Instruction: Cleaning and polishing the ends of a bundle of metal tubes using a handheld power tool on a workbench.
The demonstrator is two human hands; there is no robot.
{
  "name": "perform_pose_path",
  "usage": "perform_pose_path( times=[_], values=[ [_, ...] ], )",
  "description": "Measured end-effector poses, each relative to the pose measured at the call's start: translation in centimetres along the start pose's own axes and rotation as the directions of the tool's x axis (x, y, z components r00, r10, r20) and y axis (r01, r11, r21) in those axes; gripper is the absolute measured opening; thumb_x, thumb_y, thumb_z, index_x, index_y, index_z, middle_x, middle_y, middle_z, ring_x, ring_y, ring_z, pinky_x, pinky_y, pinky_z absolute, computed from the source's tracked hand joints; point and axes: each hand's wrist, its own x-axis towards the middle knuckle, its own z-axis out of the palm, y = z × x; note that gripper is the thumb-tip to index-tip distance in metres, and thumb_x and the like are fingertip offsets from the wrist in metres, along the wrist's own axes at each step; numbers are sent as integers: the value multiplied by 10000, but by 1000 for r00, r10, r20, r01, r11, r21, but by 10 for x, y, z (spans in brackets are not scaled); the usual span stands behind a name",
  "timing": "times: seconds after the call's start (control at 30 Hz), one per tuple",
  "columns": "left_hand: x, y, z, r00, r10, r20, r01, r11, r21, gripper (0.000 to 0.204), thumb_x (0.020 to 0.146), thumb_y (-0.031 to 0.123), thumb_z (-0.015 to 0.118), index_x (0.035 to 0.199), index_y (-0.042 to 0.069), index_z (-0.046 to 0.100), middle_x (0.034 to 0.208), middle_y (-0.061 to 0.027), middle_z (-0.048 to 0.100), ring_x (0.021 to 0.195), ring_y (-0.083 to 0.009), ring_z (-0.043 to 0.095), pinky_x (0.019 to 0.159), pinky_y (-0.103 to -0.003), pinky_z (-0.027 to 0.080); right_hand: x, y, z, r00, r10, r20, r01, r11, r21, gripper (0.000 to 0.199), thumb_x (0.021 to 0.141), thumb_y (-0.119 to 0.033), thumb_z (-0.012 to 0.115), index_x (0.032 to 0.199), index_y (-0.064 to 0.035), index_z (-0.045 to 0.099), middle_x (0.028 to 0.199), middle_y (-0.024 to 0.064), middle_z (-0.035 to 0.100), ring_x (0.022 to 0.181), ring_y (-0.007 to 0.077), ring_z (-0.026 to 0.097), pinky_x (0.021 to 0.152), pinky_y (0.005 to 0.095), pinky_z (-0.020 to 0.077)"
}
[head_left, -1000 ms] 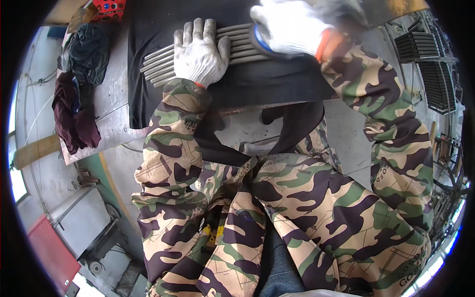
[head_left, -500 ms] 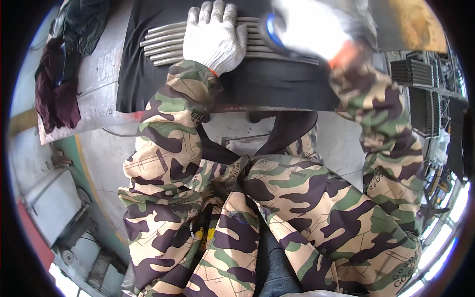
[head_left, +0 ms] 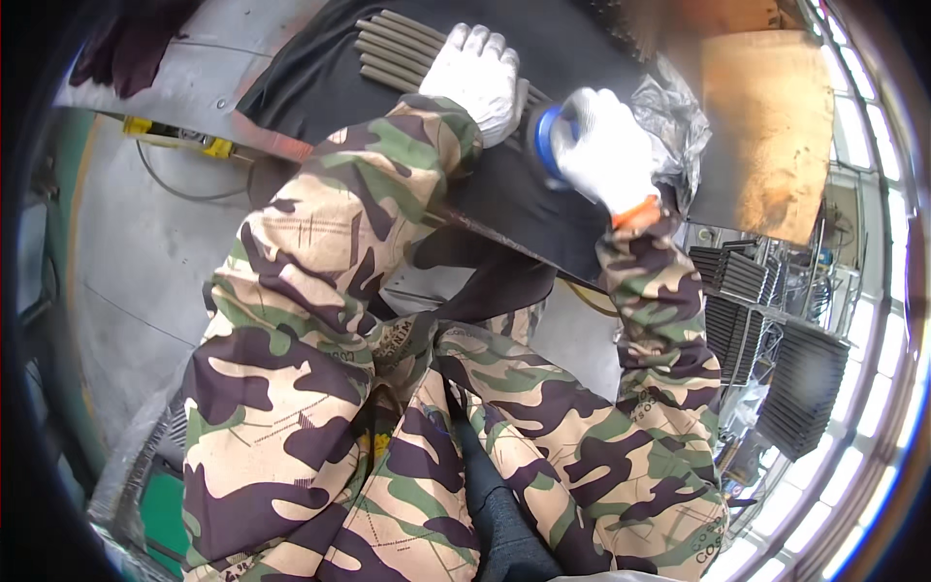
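My left hand [head_left: 473, 80], in a white knitted glove, lies across a row of grey metal rods [head_left: 398, 50], fingers slightly bent and a little apart. Beneath the rods is a black cloth [head_left: 320, 73]. To the right, my right hand [head_left: 609, 145], in a white glove with an orange cuff, is closed around a round blue-rimmed object [head_left: 551, 144]. That object is held just beyond the rods' near right end, over the cloth; blur and the glove hide its exact kind.
Crumpled clear plastic [head_left: 674, 126] lies right of my right hand, beside a brown-stained board [head_left: 766, 126]. Racks of dark rods [head_left: 800, 388] stand at the lower right. Dark red cloth [head_left: 121, 44] lies at the far left. The table's near edge runs before my knees.
The view has turned, so the table and rods now slant down to the right. My right hand with the blue-rimmed object has come nearer; my left hand's fingers look more bent.
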Motion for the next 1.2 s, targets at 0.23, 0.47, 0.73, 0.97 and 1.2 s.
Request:
perform_pose_path(
  times=[0.23,0.47,0.73,0.97,1.2],
  values=[
    [-22,-77,-44,990,139,31,-140,989,46,486,951,349,625,1323,37,627,1407,-195,592,1340,-407,515,1166,-530,345,4,14,9,1000,-2,24,2,1000,1,182,842,-283,685,948,-138,655,923,128,648,871,362,662,741,476,551],
    [3,-64,-44,996,-50,77,46,997,54,519,964,377,586,1308,-9,634,1376,-239,595,1366,-422,486,1193,-561,283,16,-14,-2,998,-36,44,36,999,-6,211,840,-286,691,980,-130,669,943,135,653,889,369,667,762,489,553],
    [1,-71,-30,986,-160,54,154,984,93,526,975,350,557,1330,-31,624,1415,-262,579,1405,-434,457,1212,-577,257,40,-47,3,995,-90,33,91,996,-23,193,855,-296,682,971,-142,691,974,135,662,906,363,678,774,487,569],
    [5,-65,-38,982,-162,94,155,984,82,545,985,350,524,1352,-44,609,1434,-269,567,1416,-437,448,1216,-580,250,73,-27,15,1000,-25,1,25,998,-60,203,864,-320,671,954,-141,703,931,156,689,875,370,702,767,488,569],
    [12,-68,-24,978,-197,69,192,978,79,546,989,352,508,1350,-44,610,1452,-271,556,1426,-438,441,1218,-582,248,47,-42,7,995,-91,-46,90,995,-32,142,843,-269,689,905,-142,681,895,131,659,852,362,677,753,480,558]
  ],
)
